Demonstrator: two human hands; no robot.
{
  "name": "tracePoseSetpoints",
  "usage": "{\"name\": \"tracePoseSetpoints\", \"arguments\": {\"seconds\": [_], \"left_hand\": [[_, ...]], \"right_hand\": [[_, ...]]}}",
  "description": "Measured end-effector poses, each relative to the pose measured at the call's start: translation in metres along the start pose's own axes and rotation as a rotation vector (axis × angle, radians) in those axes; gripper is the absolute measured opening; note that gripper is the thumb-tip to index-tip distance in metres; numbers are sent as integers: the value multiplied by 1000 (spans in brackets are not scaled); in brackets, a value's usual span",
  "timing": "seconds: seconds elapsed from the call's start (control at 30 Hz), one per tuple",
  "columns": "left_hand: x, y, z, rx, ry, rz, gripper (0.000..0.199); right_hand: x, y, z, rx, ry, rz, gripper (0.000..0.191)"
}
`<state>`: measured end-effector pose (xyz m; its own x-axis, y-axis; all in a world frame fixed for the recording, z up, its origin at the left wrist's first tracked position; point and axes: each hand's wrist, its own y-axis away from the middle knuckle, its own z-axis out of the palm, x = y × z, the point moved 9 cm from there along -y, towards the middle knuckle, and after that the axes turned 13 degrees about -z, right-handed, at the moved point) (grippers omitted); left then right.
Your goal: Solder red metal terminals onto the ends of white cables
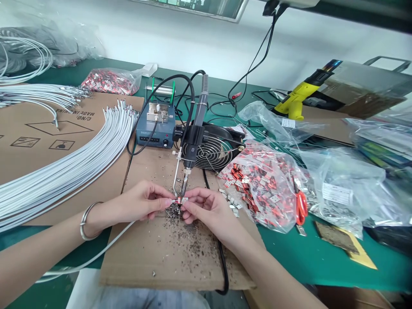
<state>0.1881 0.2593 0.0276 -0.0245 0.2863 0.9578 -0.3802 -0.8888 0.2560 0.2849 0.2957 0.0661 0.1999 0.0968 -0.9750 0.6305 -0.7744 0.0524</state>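
Note:
My left hand (143, 201) pinches the end of a white cable (111, 246), which trails down to the lower left. Opposite it, my right hand (207, 208) is closed in a pinch on a small metal connector (185, 199) with some red on it. The cable end and the connector meet right under the tip of a soldering iron (195, 143), fixed upright at a slant. A thin metal feed tube (177, 176) runs down beside the iron to the same spot. Fingertips partly hide the joint, so I cannot tell whether solder is on it.
Solder crumbs litter the cardboard (154, 262). A blue solder feeder (154, 133) and a fan (212, 150) stand behind. Bundled white cables (80, 163) lie left. Bagged connectors (260, 184), orange-handled scissors (301, 208) and a yellow heat gun (298, 96) are right.

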Motion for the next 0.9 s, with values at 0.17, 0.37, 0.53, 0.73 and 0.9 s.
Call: {"name": "tracePoseSetpoints", "arguments": {"seconds": [0.17, 0.37, 0.53, 0.73, 0.9], "left_hand": [[1, 0, 0, 2, 8, 2, 37], [1, 1, 1, -3, 47, -17, 35], [4, 4, 4, -37, 92, -18, 34], [4, 5, 6, -79, 170, -52, 34], [4, 4, 7, -106, 174, -40, 32]], "right_hand": [[-1, 0, 0, -5, 16, -13, 32], [-5, 1, -1, -6, 3, -41, 27], [-4, 2, -1, -24, -7, -42, 25], [-7, 1, 0, -53, -103, -79, 18], [-7, 2, 0, -47, -107, -53, 22]]}}
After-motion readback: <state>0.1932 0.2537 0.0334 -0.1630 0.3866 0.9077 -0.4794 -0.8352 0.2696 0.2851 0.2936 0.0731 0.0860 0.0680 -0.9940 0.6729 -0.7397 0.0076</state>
